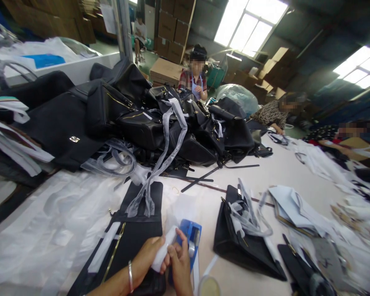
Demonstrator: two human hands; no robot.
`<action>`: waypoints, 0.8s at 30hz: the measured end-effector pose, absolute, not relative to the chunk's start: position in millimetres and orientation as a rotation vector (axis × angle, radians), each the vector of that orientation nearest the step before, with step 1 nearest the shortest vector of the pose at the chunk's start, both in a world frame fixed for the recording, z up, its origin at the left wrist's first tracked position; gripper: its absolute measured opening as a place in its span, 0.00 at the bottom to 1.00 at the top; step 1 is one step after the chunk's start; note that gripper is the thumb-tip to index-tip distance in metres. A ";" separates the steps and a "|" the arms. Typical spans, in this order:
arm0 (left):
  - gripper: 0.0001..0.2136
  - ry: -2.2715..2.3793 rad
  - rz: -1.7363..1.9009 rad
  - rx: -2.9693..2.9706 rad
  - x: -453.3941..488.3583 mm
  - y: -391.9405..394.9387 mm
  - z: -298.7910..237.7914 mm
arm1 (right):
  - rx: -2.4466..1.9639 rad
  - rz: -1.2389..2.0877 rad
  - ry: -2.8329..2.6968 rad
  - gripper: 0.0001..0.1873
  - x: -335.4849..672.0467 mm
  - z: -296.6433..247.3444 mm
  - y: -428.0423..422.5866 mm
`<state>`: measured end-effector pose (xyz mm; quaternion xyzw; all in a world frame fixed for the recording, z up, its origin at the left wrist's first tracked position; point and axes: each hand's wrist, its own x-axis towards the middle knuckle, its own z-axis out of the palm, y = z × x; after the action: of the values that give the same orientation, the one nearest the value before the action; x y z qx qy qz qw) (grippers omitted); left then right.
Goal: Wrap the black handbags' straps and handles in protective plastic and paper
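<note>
A roll-like piece wrapped in thin white sheet (164,250) lies between my two hands. My left hand (152,253), a silver bangle at its wrist, is closed around it from the left. From the right, the thumb and fingers of my right hand (180,257) press on the wrapping. What is inside the white sheet is hidden. Right behind my right hand stands a blue tape dispenser (191,234). Under my left hand lies a black bag (142,236) with a gold zipper and a white strip across it. Plastic-wrapped straps (149,193) rest on its upper part.
Black bags (160,131) are heaped across the table's far side. Another black bag (243,242) with wrapped straps sits at right, near folded pale sheets (296,209). White wrapping sheets (61,222) cover the left. A round tape roll (209,286) is at the front edge. Other people sit beyond.
</note>
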<state>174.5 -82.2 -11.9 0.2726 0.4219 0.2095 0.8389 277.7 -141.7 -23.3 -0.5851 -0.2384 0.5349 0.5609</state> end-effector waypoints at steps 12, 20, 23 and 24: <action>0.16 0.709 0.368 0.243 155.1 -59.4 -17.2 | -1.728 1.046 -1.021 0.25 284.6 -22.2 -123.3; 0.17 0.706 0.349 0.187 153.3 -61.6 -16.8 | -1.888 1.024 -1.070 0.24 308.9 -12.9 -118.2; 0.20 0.729 0.371 0.230 155.9 -65.9 -10.7 | -1.937 1.011 -1.001 0.19 302.7 -17.3 -123.3; 0.22 0.739 0.370 0.249 156.6 -66.8 -9.4 | -1.944 0.985 -1.024 0.17 300.2 -21.0 -125.4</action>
<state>156.6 -66.8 -9.4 0.1209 0.3581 0.1794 0.9083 300.2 -125.4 -21.0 -0.7537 -0.3969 0.3819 0.3585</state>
